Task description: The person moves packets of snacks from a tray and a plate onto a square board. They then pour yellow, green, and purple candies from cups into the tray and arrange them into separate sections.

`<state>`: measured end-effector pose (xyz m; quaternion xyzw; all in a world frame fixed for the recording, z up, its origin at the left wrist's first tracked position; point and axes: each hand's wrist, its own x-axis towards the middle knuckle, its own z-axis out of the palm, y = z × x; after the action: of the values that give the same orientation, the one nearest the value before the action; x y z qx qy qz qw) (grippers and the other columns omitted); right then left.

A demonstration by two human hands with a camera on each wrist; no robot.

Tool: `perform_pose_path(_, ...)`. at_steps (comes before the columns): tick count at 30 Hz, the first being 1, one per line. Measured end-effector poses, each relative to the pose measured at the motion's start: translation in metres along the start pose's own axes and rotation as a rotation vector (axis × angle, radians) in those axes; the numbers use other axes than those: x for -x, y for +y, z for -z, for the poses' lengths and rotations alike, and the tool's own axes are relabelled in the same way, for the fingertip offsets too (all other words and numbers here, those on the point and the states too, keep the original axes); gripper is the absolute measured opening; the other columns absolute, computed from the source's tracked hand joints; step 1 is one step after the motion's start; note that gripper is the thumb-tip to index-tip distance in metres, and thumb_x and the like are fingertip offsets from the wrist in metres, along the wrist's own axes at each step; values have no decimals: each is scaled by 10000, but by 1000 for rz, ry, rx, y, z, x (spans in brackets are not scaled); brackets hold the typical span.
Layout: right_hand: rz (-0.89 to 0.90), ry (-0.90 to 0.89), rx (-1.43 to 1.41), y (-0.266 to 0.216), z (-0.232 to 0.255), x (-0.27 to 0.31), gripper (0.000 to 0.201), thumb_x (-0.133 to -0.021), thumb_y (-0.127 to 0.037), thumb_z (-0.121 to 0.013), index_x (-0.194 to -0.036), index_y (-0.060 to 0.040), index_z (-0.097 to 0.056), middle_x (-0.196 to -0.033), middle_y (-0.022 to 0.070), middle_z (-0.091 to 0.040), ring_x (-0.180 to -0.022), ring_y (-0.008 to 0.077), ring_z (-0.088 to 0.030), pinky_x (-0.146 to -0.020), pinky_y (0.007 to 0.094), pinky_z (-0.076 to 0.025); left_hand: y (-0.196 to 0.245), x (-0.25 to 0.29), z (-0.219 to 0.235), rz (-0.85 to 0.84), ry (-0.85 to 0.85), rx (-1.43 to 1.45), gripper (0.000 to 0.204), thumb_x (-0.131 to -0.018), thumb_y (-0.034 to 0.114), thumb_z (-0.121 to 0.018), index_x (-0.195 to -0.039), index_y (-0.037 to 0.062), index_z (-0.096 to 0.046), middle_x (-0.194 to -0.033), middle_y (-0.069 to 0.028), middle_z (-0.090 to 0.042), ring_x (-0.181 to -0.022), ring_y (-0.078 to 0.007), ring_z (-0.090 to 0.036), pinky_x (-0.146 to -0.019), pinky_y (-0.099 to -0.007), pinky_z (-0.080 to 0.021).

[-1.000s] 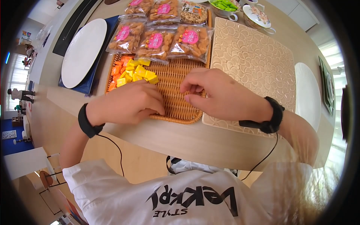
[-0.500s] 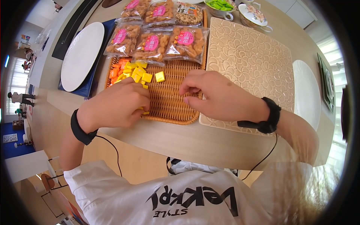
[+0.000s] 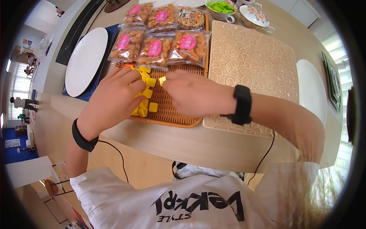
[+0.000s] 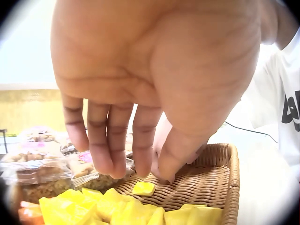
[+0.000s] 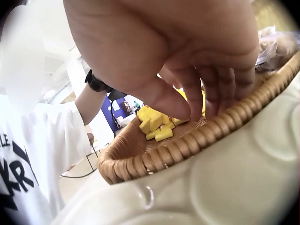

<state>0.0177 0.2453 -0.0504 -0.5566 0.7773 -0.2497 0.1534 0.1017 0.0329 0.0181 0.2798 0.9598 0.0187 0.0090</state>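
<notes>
In the head view my left hand point(image 3: 114, 95) hovers over the left part of a wicker basket point(image 3: 179, 120), above a pile of small yellow-wrapped candies point(image 3: 146, 92). Its fingers hang loosely with nothing between them, as the left wrist view shows. Orange-wrapped candies point(image 3: 129, 65) peek out beyond its knuckles. My right hand point(image 3: 198, 93) reaches in from the right, its bent fingertips right at a lone yellow candy point(image 3: 162, 80). In the left wrist view that candy point(image 4: 143, 188) lies on the woven floor, beside the fingertips and apart from the pile.
Bags of fried dough twists point(image 3: 187, 47) and a bag of nutty pieces point(image 3: 190, 18) fill the basket's far half. A beige patterned board point(image 3: 253, 68) adjoins it on the right. A white oval plate point(image 3: 85, 63) lies left; a bowl of green pieces point(image 3: 221, 8) and lidded cup point(image 3: 255, 17) stand behind.
My left hand has shifted left and uncovered more yellow candies. One candy came to lie apart from the pile, and my right hand has moved left to it.
</notes>
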Motion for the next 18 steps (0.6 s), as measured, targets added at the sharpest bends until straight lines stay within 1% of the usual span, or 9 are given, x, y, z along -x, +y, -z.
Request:
perform_pose_path(2,-52,-92,-15,1,1,-9,237,-824,4,-550,-1051,50,-597,-1059,218,-614,-1042,402,-605,-927,467,-499,-2,3,3,23,-4,-16,171,-806,87,-763,-938,22,-675,-998,-95,-620,-1030,-286,-598,-948,-394,-471)
perform_pose_path(4,8,-48,-296,7,-1,-17,306,-826,16,-530,-1117,47,-622,-1133,217,-635,-1118,374,-614,-960,454,-497,-3,5,5,63,-45,14,253,-779,32,-774,-994,21,-641,-1039,-113,-625,-1054,-326,-595,-920,-419,-468)
perform_pose_path(8,49,43,-355,12,12,-7,343,-836,28,-517,-1151,19,-651,-1160,203,-657,-1129,332,-633,-951,410,-508,-6,9,-3,52,11,45,289,-780,19,-769,-1044,28,-652,-1100,-121,-635,-1079,-324,-595,-948,-429,-468)
perform_pose_path(10,-65,81,-357,10,24,2,319,-847,49,-509,-1119,4,-670,-1029,156,-689,-987,254,-678,-869,363,-532,-6,5,-11,-75,-40,46,353,-818,60,-750,-1159,37,-663,-1239,-133,-640,-1179,-318,-593,-1031,-427,-459)
perform_pose_path(11,-68,77,-351,6,33,8,319,-847,49,-509,-1119,4,-670,-1029,156,-689,-987,254,-678,-869,363,-532,-4,2,-15,-75,-32,49,353,-818,60,-750,-1159,37,-663,-1239,-133,-640,-1179,-318,-593,-1031,-427,-459)
perform_pose_path(13,-251,36,-477,-2,49,20,254,-871,-30,-527,-1057,9,-696,-1004,196,-718,-906,326,-695,-797,398,-547,2,-4,-27,-211,-45,-76,454,-877,161,-720,-1303,35,-626,-1375,-136,-611,-1298,-306,-557,-1125,-422,-417)
perform_pose_path(14,-258,36,-465,2,48,24,254,-871,-30,-527,-1057,9,-696,-1004,196,-718,-906,326,-695,-797,398,-547,1,-4,-35,-216,-33,-74,454,-877,161,-720,-1303,35,-626,-1375,-136,-611,-1298,-306,-557,-1125,-422,-417)
perform_pose_path(17,-203,259,-414,17,56,44,215,-870,-46,-552,-1004,17,-708,-871,167,-727,-802,287,-699,-744,385,-548,-4,-6,-50,-138,5,-95,540,-915,249,-691,-1387,14,-571,-1445,-139,-579,-1384,-297,-501,-1166,-420,-383)
perform_pose_path(18,-250,293,-430,23,66,49,207,-882,-13,-546,-1005,18,-709,-874,122,-723,-801,199,-684,-731,327,-545,-5,-5,-49,-72,-44,-134,557,-913,264,-696,-1390,8,-565,-1448,-140,-575,-1389,-298,-495,-1167,-426,-378)
